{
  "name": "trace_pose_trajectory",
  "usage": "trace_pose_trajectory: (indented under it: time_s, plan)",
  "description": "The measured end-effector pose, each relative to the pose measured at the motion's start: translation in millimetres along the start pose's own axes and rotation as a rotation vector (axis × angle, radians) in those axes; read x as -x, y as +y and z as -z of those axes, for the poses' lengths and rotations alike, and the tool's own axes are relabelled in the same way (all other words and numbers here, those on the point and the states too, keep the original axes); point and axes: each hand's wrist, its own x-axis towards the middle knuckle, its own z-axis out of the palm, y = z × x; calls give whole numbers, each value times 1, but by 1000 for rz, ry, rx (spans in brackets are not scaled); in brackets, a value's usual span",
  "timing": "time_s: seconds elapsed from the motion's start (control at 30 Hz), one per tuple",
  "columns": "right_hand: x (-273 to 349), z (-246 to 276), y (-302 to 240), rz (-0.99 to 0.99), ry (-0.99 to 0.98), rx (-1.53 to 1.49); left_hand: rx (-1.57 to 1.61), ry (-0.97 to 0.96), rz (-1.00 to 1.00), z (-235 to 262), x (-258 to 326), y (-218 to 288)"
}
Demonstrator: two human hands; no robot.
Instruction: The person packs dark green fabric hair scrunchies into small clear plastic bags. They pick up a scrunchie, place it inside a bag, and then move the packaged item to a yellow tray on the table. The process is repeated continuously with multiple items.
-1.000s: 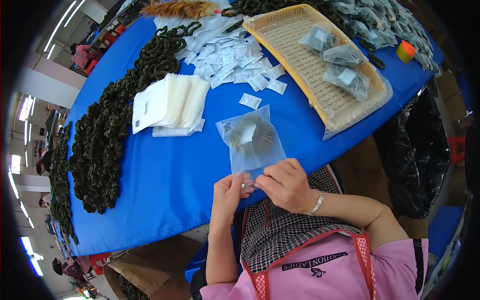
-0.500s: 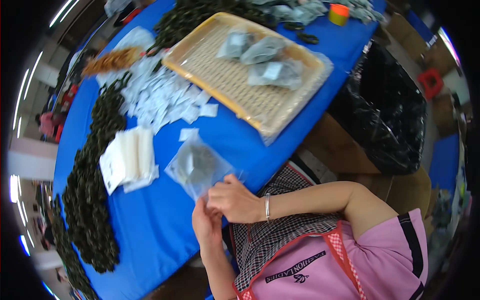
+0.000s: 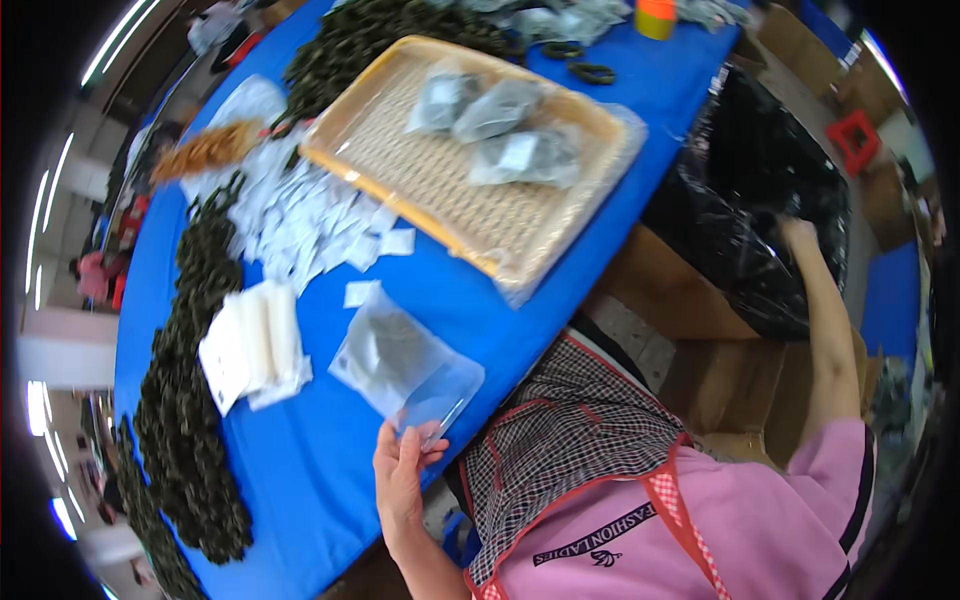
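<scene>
My left hand [image 3: 402,465] is closed on the near edge of a clear plastic bag [image 3: 440,385], thumb on top. Inside the bag is something dark greenish-grey [image 3: 385,345], too hazy to name. The bag rests on the blue table [image 3: 300,470], close to its edge. Off to the right, my right hand [image 3: 798,235] is stretched out over a shiny black plastic bag [image 3: 740,210] lining a cardboard box. Its fingers are smeared by motion and partly lost against the black plastic, so what they hold is unclear.
A yellow-rimmed woven tray [image 3: 400,205] holds several filled bags. Left of it lie a heap of small white slips [image 3: 310,215], a stack of white bags [image 3: 255,345] and long piles of dark green loops [image 3: 185,430]. A yellow-orange tub [image 3: 655,20] stands at the far edge.
My right hand has left the clear bag and swung right to the black bag. My left hand still holds the clear bag, now lying flatter. The whole view has shifted slightly.
</scene>
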Motion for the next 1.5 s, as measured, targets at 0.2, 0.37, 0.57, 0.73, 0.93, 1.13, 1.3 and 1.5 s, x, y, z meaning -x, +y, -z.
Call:
trace_pose_trajectory:
  time_s: [0.2,0.37,0.57,0.73,0.93,1.13,1.3,1.5]
  plan:
    - [123,199,-262,292,410,-677,-1105,581,-821,27,-3,5]
    - [171,222,-426,1397,524,-731,-1335,408,-1165,13,-22,-12]
    - [172,211,-494,1767,380,-928,-736,466,-1133,14,-23,-39]
    - [206,201,-501,1411,-46,-1442,-506,480,-921,18,-13,-49]
    - [213,217,-484,709,-435,-1756,-347,487,-722,11,-7,-49]
    - [169,225,-321,733,-984,-1594,-239,430,-597,11,1,-45]
    - [189,15,-200,830,-284,617,-252,373,-601,8,-4,-37]
    - [234,205,-368,968,152,-753,-306,417,-635,10,-3,-46]
